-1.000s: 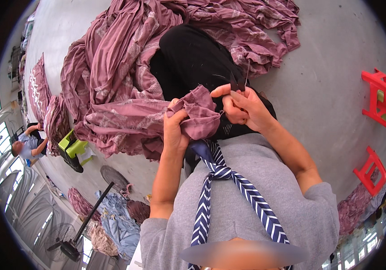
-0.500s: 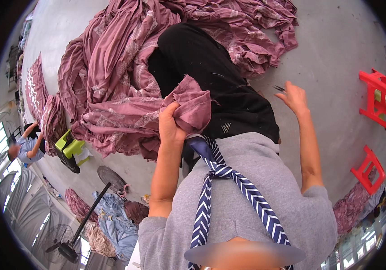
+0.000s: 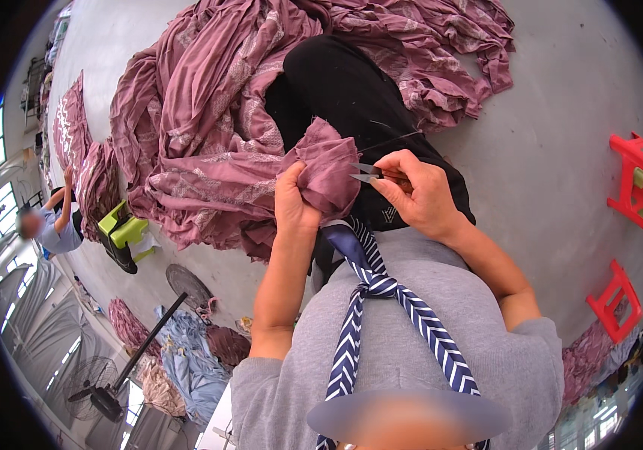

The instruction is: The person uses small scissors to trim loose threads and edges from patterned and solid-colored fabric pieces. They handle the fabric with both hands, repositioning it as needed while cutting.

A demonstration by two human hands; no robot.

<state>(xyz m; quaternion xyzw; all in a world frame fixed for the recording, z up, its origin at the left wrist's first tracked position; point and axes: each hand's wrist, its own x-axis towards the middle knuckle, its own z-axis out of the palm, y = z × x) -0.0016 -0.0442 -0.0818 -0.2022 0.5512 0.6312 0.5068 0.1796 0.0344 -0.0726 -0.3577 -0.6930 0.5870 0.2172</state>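
A large heap of mauve-pink fabric (image 3: 209, 105) with pale patterned bands spreads over the floor and my lap. My left hand (image 3: 295, 201) is closed on a bunched end of this fabric, which stands up above the fist. Small thread snips (image 3: 365, 172) with two pointed metal blades sit in my right hand (image 3: 417, 189), pinched between thumb and fingers. Their blades are parted, with the tips at the right edge of the bunched fabric. Whether they touch the cloth I cannot tell. Beneath lie my legs in black trousers (image 3: 359, 97), dotted with loose threads.
Two red plastic stools (image 3: 640, 187) are at the right. Left, a person in light blue (image 3: 59, 225) handles more pink fabric near a green stool (image 3: 123, 229). A black pedestal fan (image 3: 108, 401) and piles of blue cloth (image 3: 190, 367) lie at lower left.
My right hand has come in from the right with the snips, bringing the blades to the fabric's edge. The left hand keeps its hold on the cloth. The view has shifted slightly.
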